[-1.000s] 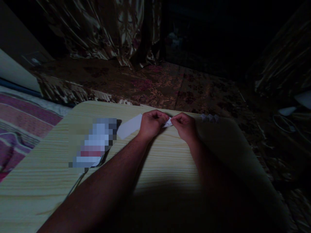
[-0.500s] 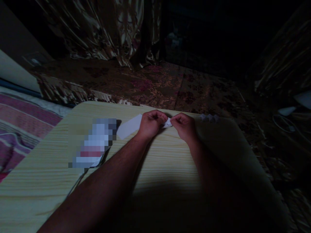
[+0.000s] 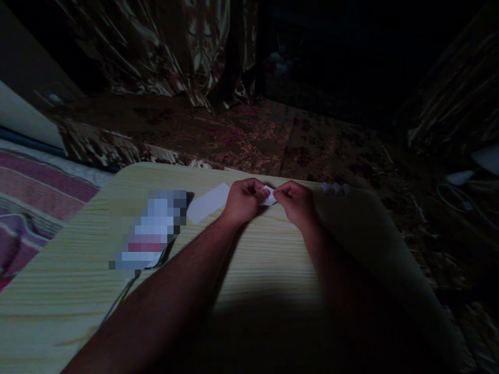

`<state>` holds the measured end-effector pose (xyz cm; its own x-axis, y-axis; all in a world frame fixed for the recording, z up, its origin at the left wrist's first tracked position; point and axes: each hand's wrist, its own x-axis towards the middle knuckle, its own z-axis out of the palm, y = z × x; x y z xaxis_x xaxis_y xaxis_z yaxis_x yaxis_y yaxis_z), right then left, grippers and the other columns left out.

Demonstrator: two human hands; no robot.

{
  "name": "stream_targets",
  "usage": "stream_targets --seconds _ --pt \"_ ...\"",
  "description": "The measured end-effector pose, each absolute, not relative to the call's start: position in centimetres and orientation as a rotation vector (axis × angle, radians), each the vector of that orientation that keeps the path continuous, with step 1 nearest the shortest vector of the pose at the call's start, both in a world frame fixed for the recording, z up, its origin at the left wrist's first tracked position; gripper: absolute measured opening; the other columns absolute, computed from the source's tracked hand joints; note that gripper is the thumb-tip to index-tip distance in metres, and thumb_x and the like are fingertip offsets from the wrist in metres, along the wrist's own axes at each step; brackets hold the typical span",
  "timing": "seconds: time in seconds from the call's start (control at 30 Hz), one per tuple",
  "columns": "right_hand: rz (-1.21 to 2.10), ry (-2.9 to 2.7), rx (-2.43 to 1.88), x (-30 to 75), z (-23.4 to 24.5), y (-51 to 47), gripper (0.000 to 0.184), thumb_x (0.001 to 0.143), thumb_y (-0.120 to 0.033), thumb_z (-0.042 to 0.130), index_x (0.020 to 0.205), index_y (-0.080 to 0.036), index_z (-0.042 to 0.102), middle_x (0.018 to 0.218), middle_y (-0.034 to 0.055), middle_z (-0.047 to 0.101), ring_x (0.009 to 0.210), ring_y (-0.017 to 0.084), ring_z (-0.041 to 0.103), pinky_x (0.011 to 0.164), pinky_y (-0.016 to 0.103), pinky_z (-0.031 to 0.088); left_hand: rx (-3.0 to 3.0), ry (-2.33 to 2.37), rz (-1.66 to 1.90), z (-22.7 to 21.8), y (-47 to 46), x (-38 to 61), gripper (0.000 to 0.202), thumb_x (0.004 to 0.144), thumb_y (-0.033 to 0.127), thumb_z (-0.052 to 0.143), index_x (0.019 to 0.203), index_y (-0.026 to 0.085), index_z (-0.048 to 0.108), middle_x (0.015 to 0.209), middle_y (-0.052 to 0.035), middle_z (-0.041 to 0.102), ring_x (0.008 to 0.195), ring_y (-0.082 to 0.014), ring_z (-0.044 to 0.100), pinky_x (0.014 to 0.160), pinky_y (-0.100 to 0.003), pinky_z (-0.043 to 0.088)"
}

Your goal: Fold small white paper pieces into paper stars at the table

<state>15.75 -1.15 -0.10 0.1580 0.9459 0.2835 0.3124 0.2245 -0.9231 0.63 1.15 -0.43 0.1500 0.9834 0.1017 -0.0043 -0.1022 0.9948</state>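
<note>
Near the far edge of the table, a small folded piece of white paper (image 3: 270, 195) is pinched between both hands. My left hand (image 3: 245, 200) is closed on its left side, thumb over the paper. My right hand (image 3: 296, 200) grips the right side between thumb and fingertips. The paper's exact folds are too small and dim to make out. Flat on the table, just left of my left hand, lies a white paper strip (image 3: 208, 202). Several small folded paper pieces (image 3: 335, 189) stand in a row beyond my right hand.
A blurred-out device, seemingly a phone (image 3: 154, 234), lies on the wooden table (image 3: 66, 291) with a cable (image 3: 117, 301) running from it. Behind the table is a ledge with patterned cloth (image 3: 241, 132) and a curtain (image 3: 202, 47). Striped bedding (image 3: 35, 202) is at the left.
The small paper has shifted slightly between the fingers and more of its upper surface shows. My left thumb has moved a little; the rest looks the same.
</note>
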Motion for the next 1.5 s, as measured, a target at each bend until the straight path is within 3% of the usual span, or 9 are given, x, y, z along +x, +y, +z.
stream_targets --seconds 0.37,0.47,0.53,0.73,0.9,1.17,1.5 --pt "0.729 -1.285 -1.277 16.21 -0.21 -0.71 0.015 0.072 -0.033 0.064 0.071 -0.018 0.064 0.059 -0.0025 0.06 0.055 0.012 0.055 0.054 0.023 0.041 1.41 1.01 1.147 -0.18 0.91 0.83 0.029 0.071 0.04 0.073 0.079 0.013 0.067 0.073 -0.0042 0.067 0.062 -0.0123 0.056 0.058 -0.024 0.042" --pt "0.717 -1.25 -1.277 16.39 -0.31 -0.49 0.016 0.072 -0.034 0.065 0.072 -0.018 0.063 0.058 -0.0027 0.06 0.055 0.012 0.055 0.054 0.023 0.041 1.468 0.98 1.133 -0.12 0.74 0.86 0.035 0.064 0.04 0.078 0.086 0.014 0.068 0.077 -0.0039 0.068 0.063 -0.0129 0.056 0.058 -0.023 0.042" --pt "0.728 -1.232 -1.288 16.42 -0.32 -0.45 0.017 0.071 -0.034 0.065 0.073 -0.018 0.063 0.059 -0.0026 0.06 0.055 0.012 0.056 0.054 0.024 0.042 1.491 0.97 1.108 -0.15 0.74 0.84 0.037 0.061 0.039 0.081 0.084 0.014 0.068 0.076 -0.004 0.068 0.062 -0.0129 0.055 0.056 -0.023 0.041" --pt "0.833 -1.261 -1.237 16.32 -0.09 -0.64 0.012 0.072 -0.03 0.063 0.072 -0.018 0.06 0.052 -0.0049 0.055 0.05 0.01 0.051 0.052 0.023 0.04 1.441 1.036 1.174 -0.36 1.1 0.6 0.026 0.07 0.038 0.073 0.076 0.014 0.065 0.066 -0.0004 0.061 0.053 -0.0089 0.047 0.051 -0.022 0.036" --pt "0.89 -1.249 -1.182 16.38 -0.17 -0.57 0.017 0.072 -0.034 0.066 0.075 -0.018 0.062 0.057 -0.0038 0.058 0.053 0.011 0.052 0.052 0.023 0.04 1.469 1.006 1.139 -0.31 1.05 0.54 0.021 0.07 0.034 0.071 0.075 0.014 0.065 0.064 0.0008 0.058 0.052 -0.0084 0.045 0.05 -0.021 0.033" --pt "0.82 -1.284 -1.231 16.33 -0.27 -0.55 0.018 0.071 -0.036 0.066 0.071 -0.018 0.062 0.061 -0.0021 0.061 0.058 0.012 0.054 0.055 0.024 0.042 1.532 0.942 1.051 -0.25 0.94 0.55 0.027 0.065 0.035 0.076 0.078 0.013 0.066 0.066 -0.0001 0.059 0.056 -0.0097 0.047 0.052 -0.022 0.035" --pt "0.858 -1.279 -1.23 16.38 -0.23 -0.58 0.016 0.069 -0.033 0.067 0.072 -0.018 0.062 0.06 -0.0025 0.061 0.057 0.012 0.055 0.055 0.024 0.043 1.565 0.983 1.1 -0.11 0.93 0.52 0.028 0.073 0.039 0.068 0.066 0.016 0.056 0.061 0.002 0.053 0.053 -0.0085 0.041 0.05 -0.022 0.031"
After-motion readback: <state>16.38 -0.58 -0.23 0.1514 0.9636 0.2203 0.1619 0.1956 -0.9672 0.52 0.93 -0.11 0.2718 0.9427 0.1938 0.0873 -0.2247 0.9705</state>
